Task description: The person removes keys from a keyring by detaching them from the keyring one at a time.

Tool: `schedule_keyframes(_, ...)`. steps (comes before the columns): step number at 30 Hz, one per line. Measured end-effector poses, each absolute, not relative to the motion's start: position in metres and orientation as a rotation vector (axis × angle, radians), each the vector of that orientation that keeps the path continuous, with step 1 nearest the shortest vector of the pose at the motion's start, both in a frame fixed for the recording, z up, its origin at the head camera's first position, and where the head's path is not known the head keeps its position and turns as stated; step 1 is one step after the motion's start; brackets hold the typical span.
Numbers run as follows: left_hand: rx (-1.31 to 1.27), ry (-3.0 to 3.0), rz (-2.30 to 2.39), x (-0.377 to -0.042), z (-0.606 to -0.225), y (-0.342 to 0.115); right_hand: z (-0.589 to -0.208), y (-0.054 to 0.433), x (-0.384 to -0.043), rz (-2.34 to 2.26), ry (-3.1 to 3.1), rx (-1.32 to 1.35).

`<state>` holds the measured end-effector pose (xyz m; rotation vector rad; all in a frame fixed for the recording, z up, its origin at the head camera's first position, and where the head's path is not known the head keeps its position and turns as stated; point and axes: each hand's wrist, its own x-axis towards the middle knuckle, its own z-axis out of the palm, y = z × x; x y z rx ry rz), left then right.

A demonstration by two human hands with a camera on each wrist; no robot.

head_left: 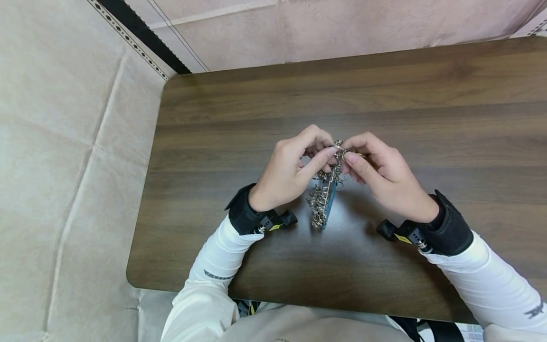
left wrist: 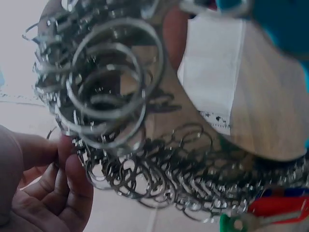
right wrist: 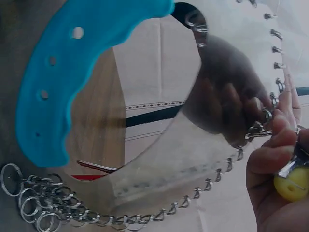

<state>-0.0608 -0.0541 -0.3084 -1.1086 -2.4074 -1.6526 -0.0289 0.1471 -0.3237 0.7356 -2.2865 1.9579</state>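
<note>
A curved metal plate (right wrist: 159, 193) with a blue plastic handle (right wrist: 48, 96) stands on edge between my hands, its rim hung with several small metal rings (right wrist: 50, 220). In the head view it appears edge-on. My left hand (head_left: 290, 164) pinches a ring (head_left: 339, 148) at the plate's far end. My right hand (head_left: 380, 171) holds, between thumb and fingers, a small yellow plastic piece (right wrist: 292, 188) with a silvery metal part, right beside that ring. Fingers hide much of this piece; whether it is joined to the ring, I cannot tell.
The plate is over a dark wooden table (head_left: 235, 104). In the left wrist view, a red piece (left wrist: 280, 205) and a green piece (left wrist: 231, 223) show below the ring row. Pale covering (head_left: 64, 166) lies beyond the table's left edge, and black wrist straps (head_left: 453, 230) circle both wrists.
</note>
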Motion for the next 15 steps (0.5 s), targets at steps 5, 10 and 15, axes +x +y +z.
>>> schedule_keyframes(5,-1.062,-2.393,-1.742,-0.0608,-0.3089,-0.0530,-0.3305,0.1433,-0.0293,1.857,-2.256,0.738)
schedule_keyframes(10,-1.070,-2.391,-1.788,-0.0604,-0.3088,-0.0521,-0.3337,0.1413,-0.0310,1.808,-2.187,0.721)
schedule_keyframes(15,-1.125,-2.406,-1.773,-0.0602,-0.3101,-0.0520,-0.3325,0.1401,-0.0298,1.926,-2.080,0.757)
